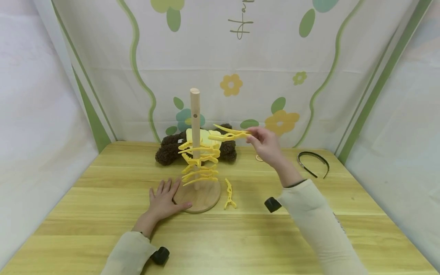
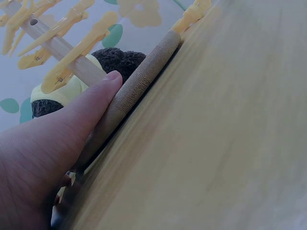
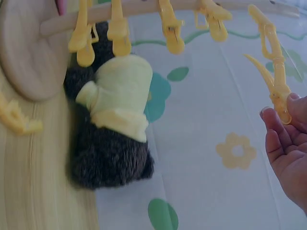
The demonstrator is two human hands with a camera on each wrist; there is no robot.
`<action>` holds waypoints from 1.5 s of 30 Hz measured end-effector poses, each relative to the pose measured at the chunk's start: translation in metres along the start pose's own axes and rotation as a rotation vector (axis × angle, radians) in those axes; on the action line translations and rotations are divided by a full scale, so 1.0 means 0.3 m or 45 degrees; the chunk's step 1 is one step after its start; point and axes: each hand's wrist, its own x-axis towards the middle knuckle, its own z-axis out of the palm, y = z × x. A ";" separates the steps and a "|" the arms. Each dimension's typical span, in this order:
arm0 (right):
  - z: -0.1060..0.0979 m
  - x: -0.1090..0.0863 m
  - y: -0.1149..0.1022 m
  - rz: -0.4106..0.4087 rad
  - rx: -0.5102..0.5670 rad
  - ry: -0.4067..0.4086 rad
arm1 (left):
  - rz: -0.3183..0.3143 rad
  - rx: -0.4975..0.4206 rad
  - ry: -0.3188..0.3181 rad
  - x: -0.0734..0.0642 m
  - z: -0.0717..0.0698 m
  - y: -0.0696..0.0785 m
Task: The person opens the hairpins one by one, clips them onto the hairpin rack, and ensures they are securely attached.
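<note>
A wooden post [image 1: 195, 128] rises from a round wooden base [image 1: 203, 203]. Several yellow hair clips [image 1: 207, 151] are clamped on the post, one above another. My left hand [image 1: 164, 202] lies spread at the base's left edge, and its thumb rests on the rim in the left wrist view. To the right of the post, above the clamped clips, my right hand [image 1: 265, 144] pinches the tail end of another yellow hair clip [image 3: 274, 62]. That clip's long jaws are spread apart and point toward the post. A loose yellow clip [image 1: 229, 194] lies on the table right of the base.
A dark brown plush toy [image 3: 117, 158] in a yellow shirt lies behind the post. On the right side of the wooden table [image 1: 275, 244] is a black headband [image 1: 313, 154]. A small ring-shaped item [image 1: 259, 158] sits partly behind the right hand. A printed cloth [image 1: 203, 49] hangs behind.
</note>
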 end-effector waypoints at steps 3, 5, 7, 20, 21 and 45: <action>0.051 0.025 -0.021 -0.022 -0.003 -0.014 | 0.001 0.000 -0.002 -0.001 -0.001 0.003; 0.082 0.037 -0.037 -0.029 0.000 -0.027 | 0.002 -0.002 -0.004 -0.002 -0.005 0.006; 0.107 0.043 -0.067 -0.063 0.004 -0.035 | 0.003 -0.005 -0.005 -0.003 -0.008 0.009; 0.193 0.077 -0.089 -0.207 -0.041 -0.080 | 0.002 0.004 -0.010 -0.003 -0.009 0.013; 0.195 0.077 -0.090 -0.209 -0.031 -0.085 | 0.003 0.005 -0.012 -0.003 -0.009 0.012; 0.185 0.056 -0.171 -0.100 0.081 -0.176 | 0.003 0.011 -0.043 -0.002 -0.012 0.011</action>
